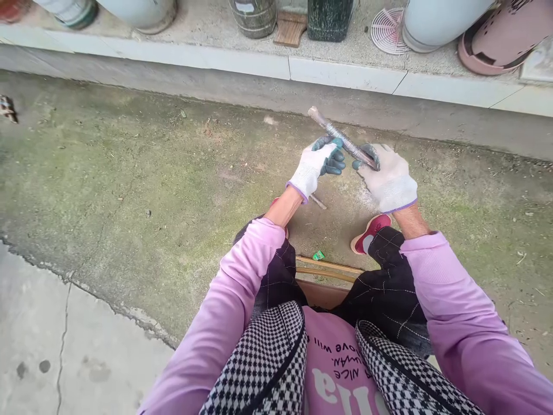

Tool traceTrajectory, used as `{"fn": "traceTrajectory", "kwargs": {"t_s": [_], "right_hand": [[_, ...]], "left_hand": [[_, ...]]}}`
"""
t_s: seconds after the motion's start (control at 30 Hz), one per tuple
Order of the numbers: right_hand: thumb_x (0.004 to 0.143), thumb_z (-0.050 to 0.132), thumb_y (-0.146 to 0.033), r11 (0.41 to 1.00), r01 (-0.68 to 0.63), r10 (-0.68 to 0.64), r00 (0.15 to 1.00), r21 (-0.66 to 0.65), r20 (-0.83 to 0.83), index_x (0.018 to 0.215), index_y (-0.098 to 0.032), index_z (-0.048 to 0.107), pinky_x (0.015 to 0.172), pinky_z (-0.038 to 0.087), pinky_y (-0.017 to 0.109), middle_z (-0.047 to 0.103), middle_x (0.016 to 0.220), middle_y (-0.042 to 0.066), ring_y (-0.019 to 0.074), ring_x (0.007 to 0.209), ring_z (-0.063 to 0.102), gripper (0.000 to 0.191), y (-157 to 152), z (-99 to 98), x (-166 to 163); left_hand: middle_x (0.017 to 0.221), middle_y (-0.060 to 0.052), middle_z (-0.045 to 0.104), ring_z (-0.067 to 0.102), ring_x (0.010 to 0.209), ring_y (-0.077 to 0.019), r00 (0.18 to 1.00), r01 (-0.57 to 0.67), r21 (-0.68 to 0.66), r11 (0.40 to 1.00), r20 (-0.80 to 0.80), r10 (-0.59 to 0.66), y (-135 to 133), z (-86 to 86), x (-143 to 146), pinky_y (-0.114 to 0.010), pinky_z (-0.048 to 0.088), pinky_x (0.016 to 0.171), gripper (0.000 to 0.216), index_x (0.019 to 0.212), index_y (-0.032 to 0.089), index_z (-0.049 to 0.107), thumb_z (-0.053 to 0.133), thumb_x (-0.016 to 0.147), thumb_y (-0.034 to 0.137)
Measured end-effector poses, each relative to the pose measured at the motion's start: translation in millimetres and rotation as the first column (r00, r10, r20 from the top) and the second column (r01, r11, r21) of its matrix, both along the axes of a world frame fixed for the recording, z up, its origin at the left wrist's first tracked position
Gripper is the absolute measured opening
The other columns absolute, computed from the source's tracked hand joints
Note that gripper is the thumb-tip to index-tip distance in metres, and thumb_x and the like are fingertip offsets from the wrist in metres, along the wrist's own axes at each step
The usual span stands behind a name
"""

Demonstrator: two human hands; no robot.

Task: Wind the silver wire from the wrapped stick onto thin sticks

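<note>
Both my hands wear white knit gloves with dark coated fingertips. My right hand is shut on the lower end of a thin grey rod or stalk, which slants up and to the left above the ground. My left hand touches the rod near its middle, fingers curled at it. I sit low, with pink sleeves and dark trousers; a red shoe shows under my right hand.
A mossy concrete floor spreads around me, cracked at the lower left. A raised ledge at the back carries several pots and buckets, a pink basket and a white round grate. A small stick and a green scrap lie by my feet.
</note>
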State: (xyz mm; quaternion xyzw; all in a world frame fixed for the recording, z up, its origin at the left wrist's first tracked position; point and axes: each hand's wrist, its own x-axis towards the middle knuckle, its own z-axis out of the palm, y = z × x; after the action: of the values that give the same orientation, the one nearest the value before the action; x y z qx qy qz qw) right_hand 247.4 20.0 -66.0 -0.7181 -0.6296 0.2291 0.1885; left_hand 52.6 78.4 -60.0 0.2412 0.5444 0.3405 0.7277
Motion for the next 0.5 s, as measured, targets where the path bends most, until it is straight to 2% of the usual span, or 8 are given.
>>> {"fn": "traceTrajectory", "kwargs": {"t_s": [0.07, 0.13, 0.2, 0.23, 0.27, 0.33, 0.4, 0.5], "right_hand": [[0.103, 0.086, -0.046, 0.998, 0.049, -0.058, 0.98, -0.051, -0.19, 0.118, -0.028, 0.088, 0.08, 0.07, 0.045, 0.085, 0.104, 0.012, 0.036, 0.094, 0.082, 0.024, 1, 4.3, 1], [0.099, 0.09, -0.057, 0.986, 0.031, -0.104, 0.887, -0.167, -0.45, 0.107, -0.027, 0.084, 0.056, 0.055, 0.036, 0.072, 0.081, 0.004, 0.024, 0.064, 0.065, 0.032, -1, 7.9, 2], [0.094, 0.093, -0.069, 0.962, -0.079, -0.12, 0.738, -0.262, -0.664, 0.105, -0.025, 0.083, 0.046, 0.043, 0.031, 0.064, 0.073, -0.001, 0.0171, 0.053, 0.05, 0.046, -3, 10.8, 3], [0.093, 0.093, -0.072, 0.95, -0.132, -0.118, 0.686, -0.282, -0.718, 0.107, -0.024, 0.083, 0.045, 0.042, 0.031, 0.064, 0.073, -0.002, 0.0163, 0.052, 0.049, 0.051, -4, 11.8, 3], [0.093, 0.093, -0.074, 0.944, -0.157, -0.109, 0.677, -0.289, -0.727, 0.109, -0.024, 0.083, 0.047, 0.044, 0.031, 0.066, 0.074, -0.001, 0.0171, 0.053, 0.052, 0.053, -5, 12.2, 3], [0.095, 0.093, -0.068, 0.958, -0.107, -0.084, 0.783, -0.266, -0.616, 0.11, -0.026, 0.083, 0.056, 0.055, 0.034, 0.074, 0.08, 0.003, 0.0224, 0.062, 0.065, 0.045, -5, 11.1, 0], [0.097, 0.092, -0.054, 0.985, -0.01, -0.059, 0.919, -0.174, -0.389, 0.112, -0.03, 0.082, 0.076, 0.069, 0.04, 0.085, 0.096, 0.008, 0.0309, 0.086, 0.081, 0.031, -4, 7.8, -4], [0.101, 0.084, -0.039, 1.0, 0.009, -0.012, 0.993, -0.029, -0.113, 0.122, -0.032, 0.081, 0.111, 0.072, 0.05, 0.092, 0.131, 0.015, 0.0414, 0.128, 0.087, 0.022, -2, 2.1, -7]], "left_hand": [[0.072, 0.006, 0.074, 0.085, 0.071, -0.0178, 0.999, 0.048, 0.017, 0.999, -0.018, -0.048, 1, 0.5, -6, -0.027, 0.07, 0.079, 0.052, 0.151, 0.022, 0.082, 0.103, 0.109, 0.045], [0.067, 0.009, 0.066, 0.077, 0.063, -0.016, 0.996, 0.088, 0.037, 0.995, -0.013, -0.088, 2, 0.1, -10, -0.026, 0.068, 0.074, 0.046, 0.148, 0.023, 0.084, 0.101, 0.11, 0.042], [0.063, 0.011, 0.059, 0.069, 0.058, -0.0144, 0.994, 0.105, 0.056, 0.993, 0.007, -0.106, 1, -0.6, -10, -0.027, 0.066, 0.07, 0.04, 0.141, 0.022, 0.085, 0.102, 0.109, 0.04], [0.063, 0.011, 0.057, 0.067, 0.057, -0.014, 0.995, 0.102, 0.063, 0.993, 0.012, -0.103, 0, -1.1, -9, -0.028, 0.065, 0.069, 0.037, 0.136, 0.021, 0.085, 0.103, 0.109, 0.038], [0.063, 0.011, 0.056, 0.066, 0.056, -0.0139, 0.996, 0.09, 0.068, 0.994, 0.008, -0.091, -1, -1.8, -7, -0.028, 0.065, 0.07, 0.034, 0.132, 0.02, 0.085, 0.103, 0.108, 0.036], [0.063, 0.01, 0.058, 0.067, 0.058, -0.0148, 0.998, 0.064, 0.067, 0.996, -0.028, -0.062, -3, -3.6, -2, -0.03, 0.065, 0.071, 0.029, 0.125, 0.02, 0.083, 0.104, 0.108, 0.034], [0.065, 0.009, 0.061, 0.067, 0.058, -0.0144, 0.996, 0.064, 0.063, 0.996, -0.073, -0.059, -5, -4.9, 3, -0.029, 0.063, 0.069, 0.029, 0.121, 0.021, 0.082, 0.104, 0.107, 0.032], [0.068, 0.008, 0.067, 0.059, 0.053, -0.0093, 0.987, 0.128, 0.077, 0.989, -0.111, -0.119, -7, -2.6, 7, -0.023, 0.052, 0.059, 0.027, 0.116, 0.021, 0.08, 0.103, 0.108, 0.031]]}}
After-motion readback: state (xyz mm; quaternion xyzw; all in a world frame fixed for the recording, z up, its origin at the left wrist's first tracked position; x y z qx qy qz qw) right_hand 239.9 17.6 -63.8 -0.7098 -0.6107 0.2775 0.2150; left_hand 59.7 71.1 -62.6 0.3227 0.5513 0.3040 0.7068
